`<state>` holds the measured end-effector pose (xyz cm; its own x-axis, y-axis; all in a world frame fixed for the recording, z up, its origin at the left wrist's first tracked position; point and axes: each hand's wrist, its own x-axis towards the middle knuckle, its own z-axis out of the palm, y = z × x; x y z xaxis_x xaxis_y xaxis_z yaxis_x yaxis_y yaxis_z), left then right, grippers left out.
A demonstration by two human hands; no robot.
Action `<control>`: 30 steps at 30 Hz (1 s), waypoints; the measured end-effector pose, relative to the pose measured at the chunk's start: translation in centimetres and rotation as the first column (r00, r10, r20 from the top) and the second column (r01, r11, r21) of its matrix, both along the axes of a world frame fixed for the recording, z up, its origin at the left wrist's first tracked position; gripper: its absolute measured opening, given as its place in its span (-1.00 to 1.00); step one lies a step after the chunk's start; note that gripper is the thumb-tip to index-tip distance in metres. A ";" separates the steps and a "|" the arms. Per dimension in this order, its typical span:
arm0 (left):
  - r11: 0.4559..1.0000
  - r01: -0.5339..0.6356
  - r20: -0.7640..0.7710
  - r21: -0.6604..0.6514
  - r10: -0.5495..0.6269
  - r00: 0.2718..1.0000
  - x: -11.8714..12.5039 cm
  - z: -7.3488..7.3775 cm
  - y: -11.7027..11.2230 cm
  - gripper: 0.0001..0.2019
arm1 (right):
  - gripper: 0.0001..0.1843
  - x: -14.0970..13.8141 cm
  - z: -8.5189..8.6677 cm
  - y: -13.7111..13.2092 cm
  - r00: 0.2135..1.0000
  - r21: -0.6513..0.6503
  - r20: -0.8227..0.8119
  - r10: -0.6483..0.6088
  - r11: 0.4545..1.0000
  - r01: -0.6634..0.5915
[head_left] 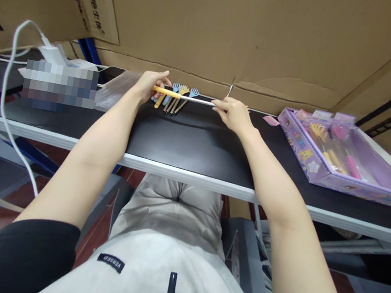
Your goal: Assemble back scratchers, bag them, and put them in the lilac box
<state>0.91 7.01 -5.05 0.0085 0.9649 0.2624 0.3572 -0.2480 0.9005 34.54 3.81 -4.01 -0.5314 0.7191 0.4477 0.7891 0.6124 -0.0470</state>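
My left hand and my right hand hold one long thin back scratcher stretched level between them above the far part of the black table. The left fingers pinch its yellow handle end. The right fingers close on the silver rod's other end. Just behind it several small hand-shaped scratchers, blue and yellow with dark handles, lie side by side on the table.
A purple display box of colourful toys sits at the right. A clear plastic bag, a white charger and cable lie at the left. Cardboard sheets wall off the back. A small pink tag lies near the box.
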 end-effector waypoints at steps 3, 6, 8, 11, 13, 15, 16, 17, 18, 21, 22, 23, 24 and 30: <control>0.999 0.033 -0.045 -0.011 -0.033 0.998 0.8 0.1 -0.3 -0.39 | -0.53 -0.4 0.0 0.0 0.999 0.000 -0.044 0.011 1.000 -0.011; 0.999 0.048 -0.090 -0.010 -0.048 0.995 2.1 0.4 -0.7 -0.37 | -0.49 -0.7 0.7 -0.1 0.998 0.026 -0.069 0.011 1.000 -0.009; 0.999 0.054 -0.089 0.003 -0.053 0.995 2.7 0.5 -0.7 -0.37 | -0.48 -0.6 1.3 -0.1 0.998 0.054 -0.060 -0.004 0.999 0.008; 1.000 0.017 -0.121 0.010 -0.015 0.993 2.5 0.1 -0.1 -0.44 | -0.51 0.2 1.9 -0.1 1.000 0.062 -0.013 -0.022 0.998 0.023; 0.999 -0.036 -0.200 0.016 0.039 0.979 2.0 -0.3 0.3 -0.54 | -0.55 0.7 1.9 0.0 1.000 0.047 0.021 -0.022 0.999 0.021; 0.996 -0.075 -0.285 0.044 0.085 0.955 1.5 -0.6 0.6 -0.63 | -0.57 1.0 1.6 0.0 0.999 0.031 0.047 -0.018 0.999 0.016; 0.995 -0.078 -0.315 0.065 0.094 0.944 1.3 -0.7 0.6 -0.66 | -0.58 1.1 1.5 0.0 0.998 0.026 0.059 -0.014 1.000 0.013; 0.994 -0.069 -0.332 0.087 0.094 0.939 1.1 -0.7 0.6 -0.69 | -0.58 1.2 1.3 0.0 0.997 0.024 0.070 -0.011 1.000 0.009; 0.993 -0.052 -0.338 0.110 0.087 0.937 1.1 -0.7 0.6 -0.72 | -0.59 1.2 1.3 0.0 0.997 0.024 0.080 -0.008 1.000 0.007; 0.987 -0.007 -0.336 0.159 0.060 0.940 1.1 -0.6 0.4 -0.78 | -0.59 1.2 1.1 0.0 0.995 0.028 0.098 -0.008 1.000 0.005; 0.986 -0.004 -0.336 0.168 0.061 0.940 1.2 -0.5 0.4 -0.79 | -0.60 1.2 1.1 0.1 0.995 0.030 0.099 -0.009 1.000 0.006; 0.985 -0.004 -0.339 0.173 0.063 0.939 1.2 -0.5 0.3 -0.79 | -0.60 1.2 1.1 0.1 0.995 0.033 0.098 -0.009 0.999 0.006; 0.985 -0.006 -0.342 0.174 0.066 0.938 1.3 -0.4 0.3 -0.79 | -0.60 1.2 1.0 0.1 0.995 0.035 0.097 -0.008 0.999 0.005; 0.991 -0.056 -0.336 0.120 0.094 0.937 1.7 0.2 -0.3 -0.76 | -0.61 1.2 0.6 0.4 0.997 0.076 0.078 0.015 0.997 -0.021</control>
<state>2.57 6.68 -4.89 0.0441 0.9325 0.3585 0.6586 -0.2970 0.6914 35.75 4.20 -3.42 -0.5792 0.6741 0.4583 0.7775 0.6259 0.0620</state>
